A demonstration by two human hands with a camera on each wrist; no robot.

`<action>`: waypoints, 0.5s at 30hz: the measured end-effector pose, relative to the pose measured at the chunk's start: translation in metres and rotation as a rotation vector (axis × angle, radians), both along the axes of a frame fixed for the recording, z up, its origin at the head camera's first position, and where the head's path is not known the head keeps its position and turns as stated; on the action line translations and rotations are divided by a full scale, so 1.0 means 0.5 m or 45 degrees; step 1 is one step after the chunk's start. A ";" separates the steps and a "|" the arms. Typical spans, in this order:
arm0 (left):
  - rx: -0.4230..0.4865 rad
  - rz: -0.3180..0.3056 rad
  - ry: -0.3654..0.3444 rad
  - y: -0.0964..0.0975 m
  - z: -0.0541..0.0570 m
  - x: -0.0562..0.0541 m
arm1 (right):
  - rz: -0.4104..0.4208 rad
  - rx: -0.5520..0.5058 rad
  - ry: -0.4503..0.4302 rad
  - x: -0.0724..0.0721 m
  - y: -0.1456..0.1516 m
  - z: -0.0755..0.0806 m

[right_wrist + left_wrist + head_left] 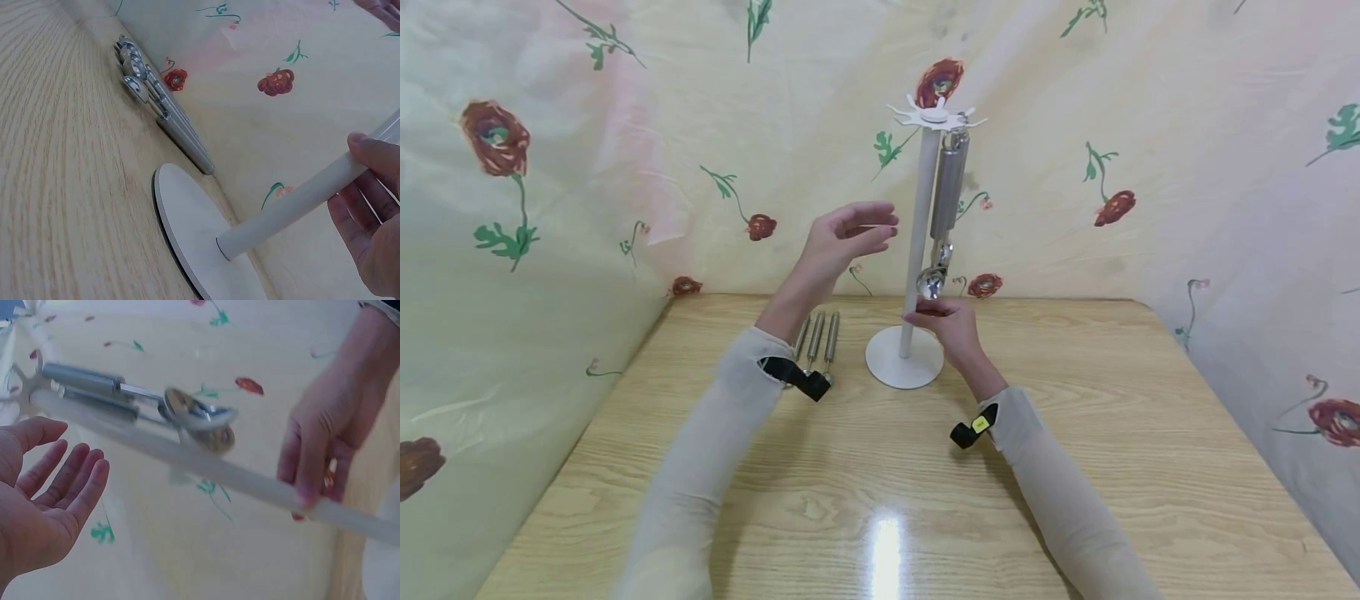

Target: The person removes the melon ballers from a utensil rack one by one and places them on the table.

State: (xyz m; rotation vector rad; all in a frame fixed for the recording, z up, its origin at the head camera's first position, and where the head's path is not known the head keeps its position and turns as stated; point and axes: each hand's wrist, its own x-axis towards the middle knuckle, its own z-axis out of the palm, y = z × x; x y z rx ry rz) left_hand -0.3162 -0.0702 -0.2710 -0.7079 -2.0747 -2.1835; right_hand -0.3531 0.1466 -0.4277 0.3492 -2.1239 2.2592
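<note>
A white stand with a round base, an upright pole and a ring of hooks on top rises from the table. Two shiny metal scoops with thick handles hang from its hooks, bowls down, on the right side. Low on the pole, my right hand pinches it between thumb and fingers, below the scoop bowls. My left hand hovers left of the pole, fingers loosely extended and nothing in them; the left wrist view shows its palm bare.
Several more metal scoops lie side by side on the wooden table, left of the base and partly behind my left forearm. Flowered cloth hangs at the back and sides.
</note>
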 end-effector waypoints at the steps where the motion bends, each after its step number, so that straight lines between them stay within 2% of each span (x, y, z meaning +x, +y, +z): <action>1: -0.002 -0.010 0.019 0.008 0.007 0.002 | -0.005 0.003 -0.004 0.001 -0.001 0.001; 8: -0.002 -0.054 0.096 0.038 0.035 0.003 | 0.000 0.072 -0.035 0.003 0.000 0.009; 15: 0.003 -0.098 0.079 0.054 0.050 -0.003 | 0.036 0.083 -0.012 -0.004 0.003 0.003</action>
